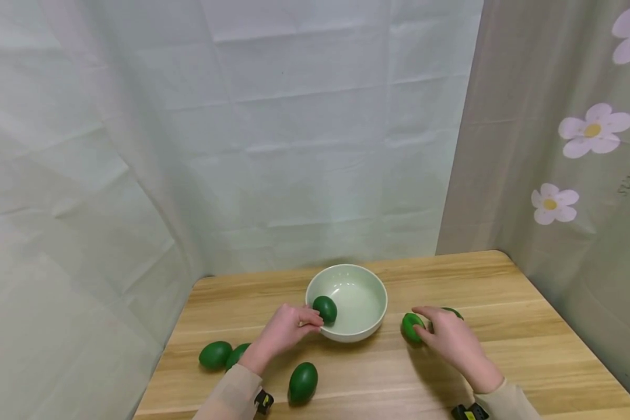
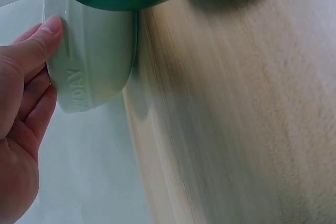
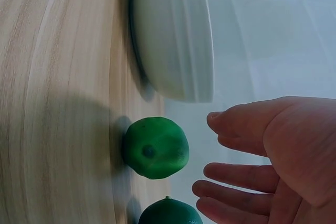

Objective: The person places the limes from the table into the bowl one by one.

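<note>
A pale green bowl (image 1: pixel 354 300) stands toward the back of the table, with one dark green, egg-shaped fruit (image 1: pixel 325 310) against its inner left wall. My left hand (image 1: pixel 283 332) pinches the bowl's left rim; in the left wrist view the thumb (image 2: pixel 52 24) lies on the outer wall. Right of the bowl, my right hand (image 1: pixel 451 338) hovers around a brighter green, lime-like fruit (image 1: pixel 412 328). The right wrist view shows a gap between the spread fingers (image 3: pixel 236 195) and this lime-like fruit (image 3: pixel 157 148). Another dark green fruit (image 1: pixel 453 312) is partly hidden behind that hand.
Near the table's left side lie two dark green fruits, one in plain view (image 1: pixel 215 355) and one partly behind the left wrist (image 1: pixel 237 354). A further green fruit (image 1: pixel 303 383) lies in front of the bowl. Pale curtains (image 1: pixel 304 146) hang behind the wooden table (image 1: pixel 525 326).
</note>
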`<move>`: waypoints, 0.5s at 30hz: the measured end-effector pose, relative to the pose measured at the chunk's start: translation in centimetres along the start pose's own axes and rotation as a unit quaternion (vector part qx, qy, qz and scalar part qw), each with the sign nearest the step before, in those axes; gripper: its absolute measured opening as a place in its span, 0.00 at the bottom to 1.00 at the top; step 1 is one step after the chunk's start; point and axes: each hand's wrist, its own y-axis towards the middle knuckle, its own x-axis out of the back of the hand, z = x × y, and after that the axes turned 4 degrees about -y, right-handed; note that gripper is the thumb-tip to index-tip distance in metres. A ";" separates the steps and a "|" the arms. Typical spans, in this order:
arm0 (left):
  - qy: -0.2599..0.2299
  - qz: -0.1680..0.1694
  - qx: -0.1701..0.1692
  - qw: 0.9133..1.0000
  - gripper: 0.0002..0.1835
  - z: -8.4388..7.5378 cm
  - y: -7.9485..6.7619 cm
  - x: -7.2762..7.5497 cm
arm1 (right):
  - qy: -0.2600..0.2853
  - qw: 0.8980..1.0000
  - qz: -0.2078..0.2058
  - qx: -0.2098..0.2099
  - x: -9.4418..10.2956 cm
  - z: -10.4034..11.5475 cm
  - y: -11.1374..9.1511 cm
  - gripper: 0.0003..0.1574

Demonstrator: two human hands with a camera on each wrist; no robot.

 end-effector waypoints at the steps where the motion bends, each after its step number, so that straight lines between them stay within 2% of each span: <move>1: 0.000 -0.001 -0.002 1.000 0.07 0.0 0.0 0.0 | 0.000 1.000 0.000 -0.001 0.0 0.0 0.0 0.25; 15: -0.010 -0.004 -0.005 1.000 0.07 0.1 -0.1 -0.3 | 0.008 1.000 0.016 -0.015 -0.3 0.4 0.0 0.28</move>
